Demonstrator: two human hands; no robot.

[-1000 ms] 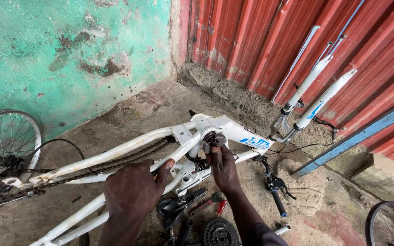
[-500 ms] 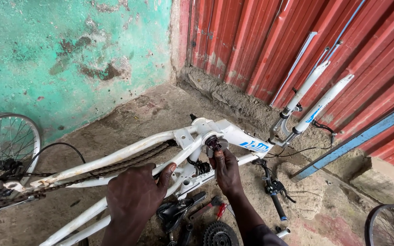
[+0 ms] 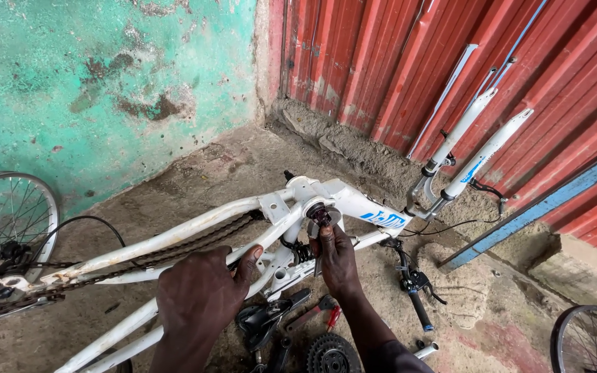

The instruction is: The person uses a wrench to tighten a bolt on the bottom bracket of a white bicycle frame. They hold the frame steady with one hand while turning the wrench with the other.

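Left hand (image 3: 198, 297) is clamped around a tube of the white bike frame (image 3: 195, 228), thumb over the top. The chain (image 3: 195, 242) runs just past its fingertips, rear wheel (image 3: 5, 224) far out beyond its left side. Right hand (image 3: 338, 259) has its fingers pinched on the bottom bracket axle (image 3: 319, 215), which sits directly above its fingertips at the frame's junction. A sprocket (image 3: 331, 356) and red-handled pliers (image 3: 316, 314) lie on the ground just below the right wrist. 2 white fork legs (image 3: 475, 145) rise to the right of that grip, against the red corrugated wall (image 3: 409, 55).
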